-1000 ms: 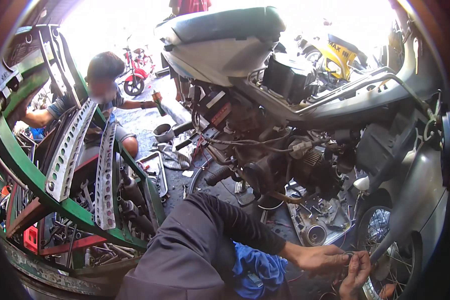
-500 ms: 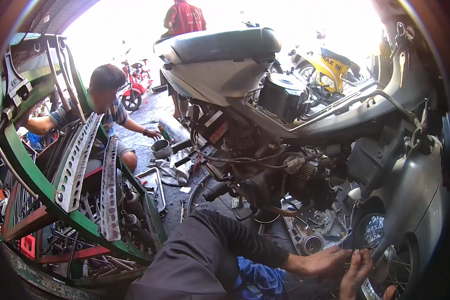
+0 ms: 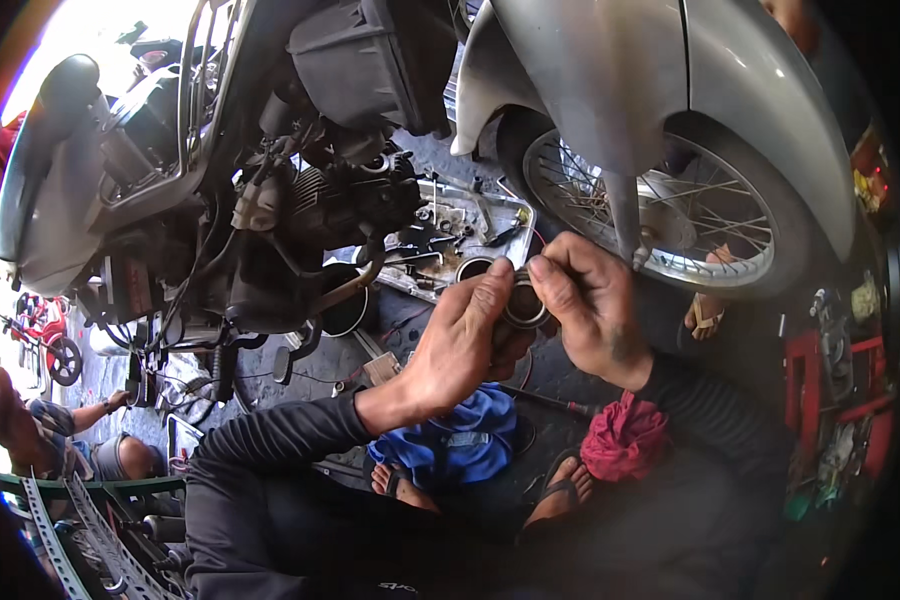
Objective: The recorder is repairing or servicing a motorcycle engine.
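My left hand [image 3: 455, 340] and my right hand [image 3: 595, 315] meet in the middle, gripping a small round metal ring [image 3: 525, 306] between thumbs and fingers; some fingers are hidden behind it. Past them lies a metal tray [image 3: 510, 212] with assorted parts, beside the motorcycle's dark engine [image 3: 340, 200]. The front wheel [image 3: 755, 262] and silver fender [image 3: 770, 130] stand above my right hand. A blue cloth [image 3: 445, 440] and a red cloth [image 3: 625, 440] lie on the ground by my sandalled feet.
A co-worker [image 3: 50, 430] crouches at the left by a green tool rack [image 3: 100, 490]. Another person's foot [image 3: 705, 315] is behind the wheel. A red metal rack [image 3: 800, 400] stands at the right, and a small red bike [image 3: 45, 335] is at far left.
The view has swung down and to the right toward the front wheel. My hands now appear higher and centred, with the metal ring visible between them.
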`<action>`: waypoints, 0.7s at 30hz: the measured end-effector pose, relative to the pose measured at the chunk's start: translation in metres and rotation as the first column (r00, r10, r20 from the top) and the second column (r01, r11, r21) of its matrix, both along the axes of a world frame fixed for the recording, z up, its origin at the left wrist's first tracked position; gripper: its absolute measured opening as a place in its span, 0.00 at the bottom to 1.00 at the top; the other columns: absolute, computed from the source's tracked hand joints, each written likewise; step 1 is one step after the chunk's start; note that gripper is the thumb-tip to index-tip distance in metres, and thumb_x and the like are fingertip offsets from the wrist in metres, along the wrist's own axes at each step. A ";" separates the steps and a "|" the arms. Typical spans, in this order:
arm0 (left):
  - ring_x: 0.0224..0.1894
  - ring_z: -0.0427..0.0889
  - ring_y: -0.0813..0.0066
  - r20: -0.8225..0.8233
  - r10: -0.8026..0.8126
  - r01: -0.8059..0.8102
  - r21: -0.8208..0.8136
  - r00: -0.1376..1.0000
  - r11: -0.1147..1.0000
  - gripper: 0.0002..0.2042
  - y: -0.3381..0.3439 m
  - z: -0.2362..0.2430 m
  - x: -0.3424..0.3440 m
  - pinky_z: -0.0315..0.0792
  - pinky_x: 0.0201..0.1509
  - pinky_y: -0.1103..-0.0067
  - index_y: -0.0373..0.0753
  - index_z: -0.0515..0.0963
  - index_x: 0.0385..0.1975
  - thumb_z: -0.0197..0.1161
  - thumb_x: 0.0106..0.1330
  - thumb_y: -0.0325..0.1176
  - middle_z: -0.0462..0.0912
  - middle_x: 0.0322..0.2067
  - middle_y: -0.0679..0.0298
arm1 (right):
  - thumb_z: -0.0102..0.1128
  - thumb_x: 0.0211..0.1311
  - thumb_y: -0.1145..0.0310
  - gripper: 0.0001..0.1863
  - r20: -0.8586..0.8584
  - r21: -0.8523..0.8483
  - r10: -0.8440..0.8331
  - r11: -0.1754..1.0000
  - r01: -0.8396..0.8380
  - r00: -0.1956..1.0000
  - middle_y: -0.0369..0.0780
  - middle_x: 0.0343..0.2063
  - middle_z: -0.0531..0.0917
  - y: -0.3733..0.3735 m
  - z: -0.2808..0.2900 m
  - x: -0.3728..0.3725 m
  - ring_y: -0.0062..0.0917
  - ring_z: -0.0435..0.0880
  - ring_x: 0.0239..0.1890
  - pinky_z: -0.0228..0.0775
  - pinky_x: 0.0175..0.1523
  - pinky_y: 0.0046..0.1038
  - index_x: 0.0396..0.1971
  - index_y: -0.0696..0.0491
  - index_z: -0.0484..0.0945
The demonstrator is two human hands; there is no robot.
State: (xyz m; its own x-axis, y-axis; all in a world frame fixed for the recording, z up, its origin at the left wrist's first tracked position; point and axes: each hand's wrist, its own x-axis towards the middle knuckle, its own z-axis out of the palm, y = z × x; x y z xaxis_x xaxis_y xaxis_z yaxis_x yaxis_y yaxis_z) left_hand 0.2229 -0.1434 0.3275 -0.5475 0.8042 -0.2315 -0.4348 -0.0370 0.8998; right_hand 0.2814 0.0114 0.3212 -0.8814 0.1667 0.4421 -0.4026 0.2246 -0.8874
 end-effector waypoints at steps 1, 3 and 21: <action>0.15 0.60 0.84 0.003 -0.012 0.012 0.018 1.000 1.000 0.24 0.000 -0.002 0.000 0.53 0.16 0.85 0.38 0.71 0.34 0.36 0.73 0.54 0.67 0.16 0.69 | 0.50 0.68 0.67 0.10 0.014 0.001 0.002 1.000 -0.002 1.000 0.28 0.19 0.67 0.000 -0.001 0.001 0.09 0.61 0.23 0.55 0.27 0.16 0.27 0.56 0.70; 0.15 0.58 0.84 0.004 -0.019 0.019 0.038 1.000 0.999 0.24 -0.001 -0.003 0.000 0.53 0.16 0.85 0.39 0.70 0.35 0.35 0.73 0.54 0.65 0.16 0.69 | 0.49 0.68 0.67 0.10 0.026 0.003 0.008 1.000 -0.008 1.000 0.28 0.19 0.66 -0.001 -0.002 0.002 0.09 0.61 0.23 0.55 0.27 0.16 0.28 0.56 0.70; 0.24 0.72 0.85 -0.380 0.161 -0.172 0.004 0.911 0.985 0.14 -0.008 0.009 -0.006 0.63 0.22 0.86 0.30 0.70 0.45 0.49 0.72 0.37 0.76 0.27 0.65 | 0.51 0.62 0.79 0.12 0.231 0.007 0.064 0.998 -0.067 0.971 0.36 0.36 0.78 -0.004 0.017 0.011 0.12 0.75 0.33 0.70 0.38 0.17 0.45 0.60 0.73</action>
